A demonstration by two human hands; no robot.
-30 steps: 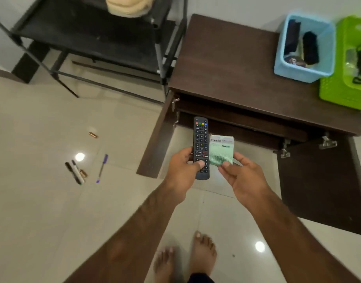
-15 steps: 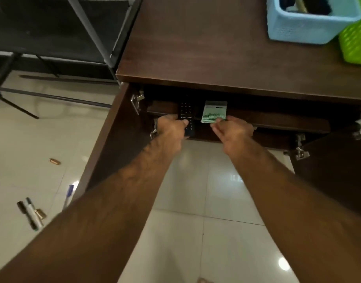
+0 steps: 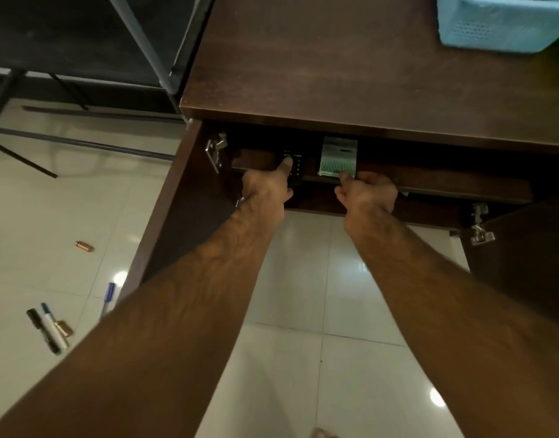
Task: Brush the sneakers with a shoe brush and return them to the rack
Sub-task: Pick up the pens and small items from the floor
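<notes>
Gripping a remote (image 3: 295, 167) in the left hand (image 3: 265, 189) and pinching a green packet (image 3: 338, 158) in the right hand (image 3: 371, 194), both at the shelf (image 3: 445, 183) under the desk (image 3: 335, 58); sneakers and brush nowhere visible, so apparently clearing away beforehand; next: release both, withdraw, fetch the brush.

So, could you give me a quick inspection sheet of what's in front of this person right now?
Surface: brown cabinet top, blue basket on it.
Job's things: black rack upper left; sneakers, brush: nothing seen.
Clutter: markers and pen on the floor.
Hands: left hand holds remote on inner shelf; right hand pinches small green box beside it.
Cables: nothing seen.
Surroundings: cabinet doors open, glossy tiled floor.
</notes>
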